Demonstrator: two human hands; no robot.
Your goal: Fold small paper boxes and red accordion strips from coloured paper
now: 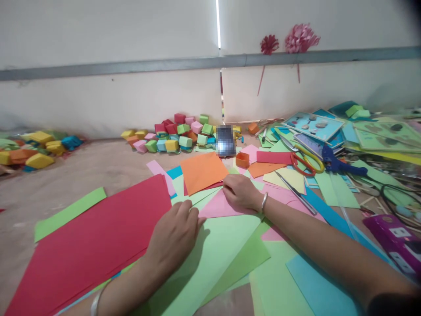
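Pink paper [215, 205] lies over the light green sheet [223, 241] between the two hands, where the left hand [176, 228] has its fingers curled close together at the paper's left tip, and the right hand [241, 192] has its fingers folded in on its far part; whether either one is pinching it, I cannot tell. Just beyond is the orange sheet [202, 172], to the left lies the large red sheet [101, 245], and to the right are the silver pen-shaped tool [297, 194] and, farther, the yellow-and-red-handled scissors [309, 160].

A gray rail [138, 66] crosses the pale wall [98, 98], split by a bright vertical gap [218, 24].
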